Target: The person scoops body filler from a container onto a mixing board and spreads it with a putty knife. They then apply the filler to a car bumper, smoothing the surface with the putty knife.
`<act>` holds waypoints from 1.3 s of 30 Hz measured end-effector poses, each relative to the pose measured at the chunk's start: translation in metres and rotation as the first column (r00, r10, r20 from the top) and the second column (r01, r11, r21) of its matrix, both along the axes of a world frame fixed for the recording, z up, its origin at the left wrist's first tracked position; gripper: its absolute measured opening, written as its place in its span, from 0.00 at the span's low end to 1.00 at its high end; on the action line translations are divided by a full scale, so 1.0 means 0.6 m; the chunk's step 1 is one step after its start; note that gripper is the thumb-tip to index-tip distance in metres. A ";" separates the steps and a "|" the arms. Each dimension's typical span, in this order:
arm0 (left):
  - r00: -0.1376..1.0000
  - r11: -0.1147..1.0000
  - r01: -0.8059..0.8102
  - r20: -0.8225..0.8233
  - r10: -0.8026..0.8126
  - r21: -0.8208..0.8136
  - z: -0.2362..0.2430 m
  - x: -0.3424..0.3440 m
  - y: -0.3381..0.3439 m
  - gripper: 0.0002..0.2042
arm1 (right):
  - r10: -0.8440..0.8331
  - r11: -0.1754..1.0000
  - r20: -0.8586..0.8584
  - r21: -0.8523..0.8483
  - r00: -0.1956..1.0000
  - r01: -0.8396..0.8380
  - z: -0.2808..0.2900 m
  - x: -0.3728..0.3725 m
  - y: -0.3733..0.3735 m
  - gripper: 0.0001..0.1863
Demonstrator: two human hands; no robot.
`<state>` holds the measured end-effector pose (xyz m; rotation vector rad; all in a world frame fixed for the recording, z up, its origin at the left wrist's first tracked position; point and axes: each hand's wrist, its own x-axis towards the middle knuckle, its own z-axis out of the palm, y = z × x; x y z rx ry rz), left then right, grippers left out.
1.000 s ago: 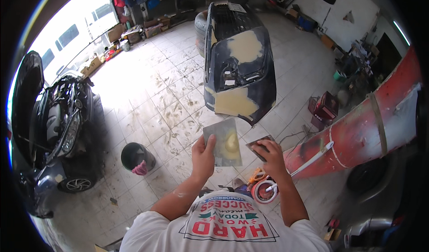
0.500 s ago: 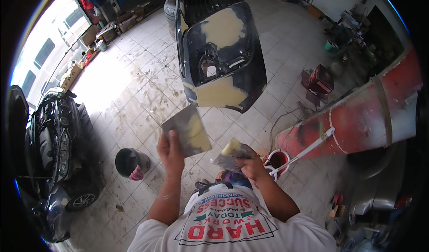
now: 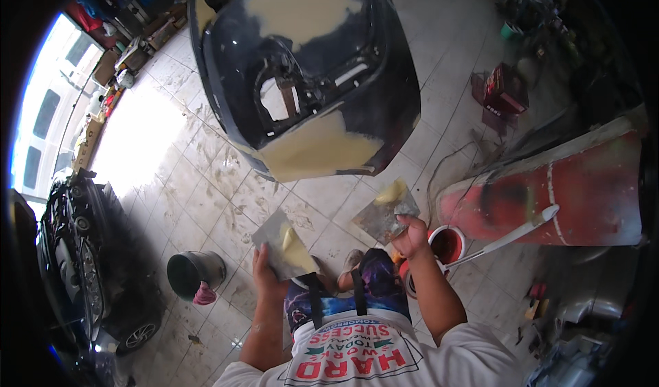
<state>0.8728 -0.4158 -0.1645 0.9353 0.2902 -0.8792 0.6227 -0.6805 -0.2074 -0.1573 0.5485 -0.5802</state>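
Got a flat, squarish grey metal plate in the left hand, held by its left edge, with a streak of soft-looking pale yellow paste to the right of the fingers. Got a thin, grey, blade-like plate in the right hand, pinched at the near right corner, with a yellow lump of paste along the far edge, ahead of the fingertips. Can't really see the underside grip on either.

Would guess light and stiff for the left plate, maybe a touch springy for the right one. Probably thin enough at the edges to nick skin, and slippery wherever smeared. Best to take hold along the bare margins, well clear of the paste, and not tip too far.

Ahead of both hands, not touching either: a big glossy black moulded car bumper with cream-yellow patches. Likely light for its size and a bit bendy.

Left of the left hand, a round dark green bucket with a crumpled pink cloth. Farther right of the right hand, a long red curved panel.
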 end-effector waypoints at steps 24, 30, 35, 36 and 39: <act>0.259 0.876 0.174 0.837 -0.482 0.451 -0.470 0.004 -0.138 0.10 | -0.419 -0.439 -0.418 -0.684 0.806 -0.582 -0.414 0.111 0.099 0.32; 0.357 0.975 0.031 0.909 -0.216 0.220 -0.453 0.017 -0.154 0.10 | -0.375 -0.536 -0.466 -0.596 0.801 -0.598 -0.403 0.118 0.143 0.33; 0.884 0.987 0.151 0.454 -0.108 -0.060 -0.442 0.025 -0.176 0.13 | -0.283 -0.476 -0.191 -0.823 0.940 -0.311 -0.381 0.101 0.158 0.37; 0.963 0.975 0.221 0.162 -0.215 -0.023 -0.441 0.025 -0.173 0.15 | -0.275 -0.407 -0.184 -0.867 0.944 -0.288 -0.380 0.104 0.152 0.38; 0.939 0.945 0.323 0.138 -0.314 -0.048 -0.442 0.021 -0.157 0.16 | -0.369 -0.295 -0.263 -0.876 0.891 -0.381 -0.390 0.118 0.115 0.39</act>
